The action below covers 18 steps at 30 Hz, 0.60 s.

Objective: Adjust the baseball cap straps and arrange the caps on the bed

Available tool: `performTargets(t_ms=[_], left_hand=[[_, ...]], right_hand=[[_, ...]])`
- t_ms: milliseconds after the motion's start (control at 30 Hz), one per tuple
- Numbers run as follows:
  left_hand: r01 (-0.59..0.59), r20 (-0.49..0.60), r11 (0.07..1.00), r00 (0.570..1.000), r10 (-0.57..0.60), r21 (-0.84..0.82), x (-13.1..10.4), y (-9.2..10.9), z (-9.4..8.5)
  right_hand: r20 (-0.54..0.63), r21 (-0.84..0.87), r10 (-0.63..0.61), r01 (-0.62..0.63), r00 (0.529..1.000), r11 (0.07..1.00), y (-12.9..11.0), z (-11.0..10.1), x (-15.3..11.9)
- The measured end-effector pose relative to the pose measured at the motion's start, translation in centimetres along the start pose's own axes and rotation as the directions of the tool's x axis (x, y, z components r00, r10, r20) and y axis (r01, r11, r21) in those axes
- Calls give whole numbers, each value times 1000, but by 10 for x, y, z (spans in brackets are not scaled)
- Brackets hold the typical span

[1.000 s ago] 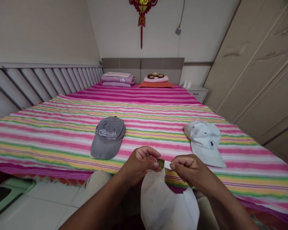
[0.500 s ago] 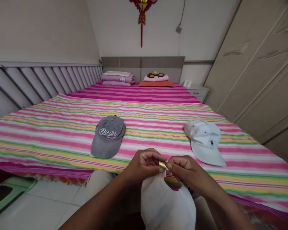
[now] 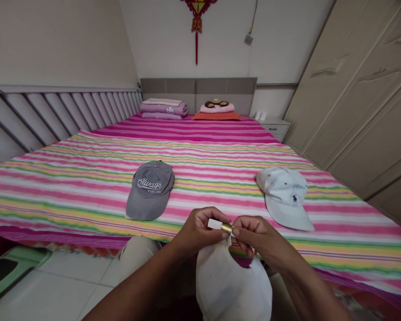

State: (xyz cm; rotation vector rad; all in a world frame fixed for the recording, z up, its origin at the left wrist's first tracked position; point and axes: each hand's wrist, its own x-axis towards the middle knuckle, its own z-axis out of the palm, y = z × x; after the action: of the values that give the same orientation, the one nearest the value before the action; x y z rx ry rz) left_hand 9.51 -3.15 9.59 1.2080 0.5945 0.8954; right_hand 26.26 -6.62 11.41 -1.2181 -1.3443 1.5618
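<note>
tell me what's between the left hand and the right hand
In the head view, the gold-coloured buckle of the white cap lies between the left hand and the right hand, with a white strap end showing on the buckle's left.

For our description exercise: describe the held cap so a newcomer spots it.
Find the striped bed. At its near edge, left hand and right hand hold a white cap. Unlike the grey cap and pale cap lying there, it shows a gold buckle.
</note>
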Motion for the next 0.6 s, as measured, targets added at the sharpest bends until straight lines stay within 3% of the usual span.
performTargets(t_ms=[200,367,600], left_hand=[[60,-19,992,998,-62,-109,-1,0,-4],[121,-32,979,991,-128,-167,-1,0,-4],[136,-17,981,990,-140,-140,3,-1,-6]], right_hand=[[102,1,-65,66,993,998,0,-8,-1],[51,34,18,-20,999,999,1,-9,-2],[44,45,11,-13,999,999,1,-8,2]])
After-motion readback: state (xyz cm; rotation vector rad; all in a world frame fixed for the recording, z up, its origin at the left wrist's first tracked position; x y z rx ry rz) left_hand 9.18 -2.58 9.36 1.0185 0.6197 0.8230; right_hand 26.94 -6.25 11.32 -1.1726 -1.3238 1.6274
